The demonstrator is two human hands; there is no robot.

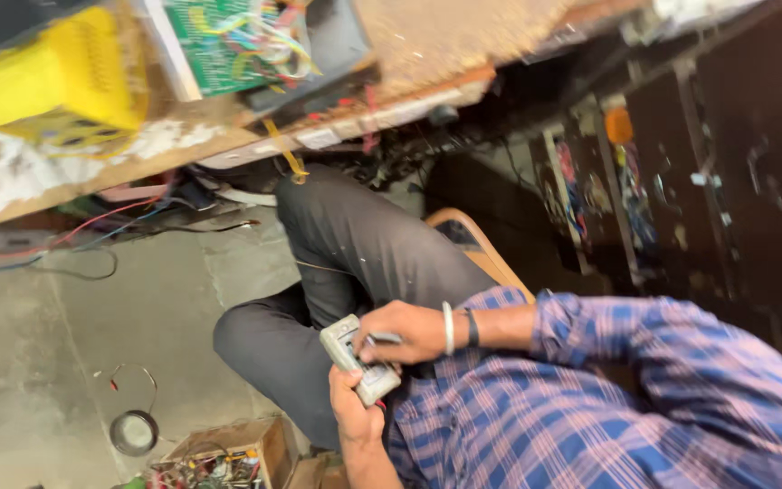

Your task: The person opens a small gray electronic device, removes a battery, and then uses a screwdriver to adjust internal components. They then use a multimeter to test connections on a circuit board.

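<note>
grey handheld device (357,358) | gripped in left hand (355,412) | right hand (405,332) on top

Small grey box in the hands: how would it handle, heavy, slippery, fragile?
The grey box is probably light: the left hand cradles it alone from beneath. Likely rigid, since it keeps its boxy shape while the right hand works on its face. Its smooth-looking shell could slip in a loose grip.

Yellow box (61,72), green circuit board (228,41)
</note>
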